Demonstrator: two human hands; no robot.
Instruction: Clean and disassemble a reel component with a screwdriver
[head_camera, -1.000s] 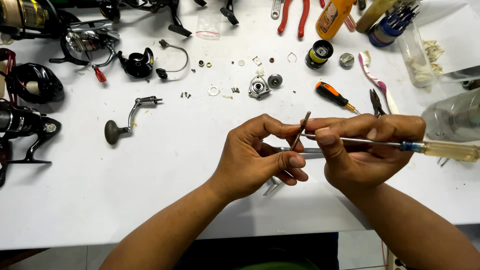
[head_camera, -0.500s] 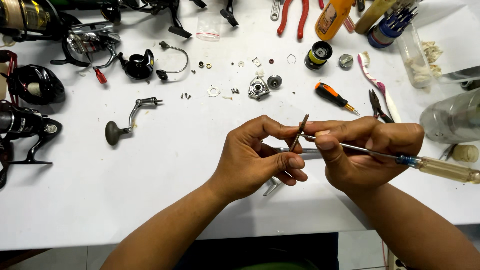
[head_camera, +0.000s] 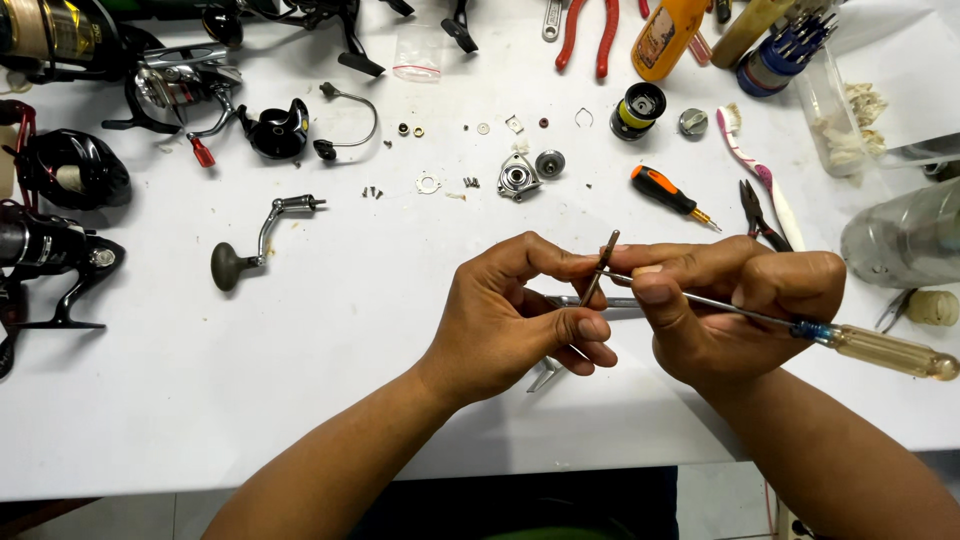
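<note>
Metal shaft (head_camera: 600, 266) pinched upright in left hand (head_camera: 520, 320); right hand (head_camera: 730, 305) grips screwdriver (head_camera: 800, 328), tip touching shaft, above white desk (head_camera: 250, 400).

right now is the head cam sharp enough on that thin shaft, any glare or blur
Head view: even, soft light, faint shadows under both hands; the thin metal shaft in the left hand is sharp, the screwdriver in the right hand too; mild glare on the white table; edges bow slightly.
</note>
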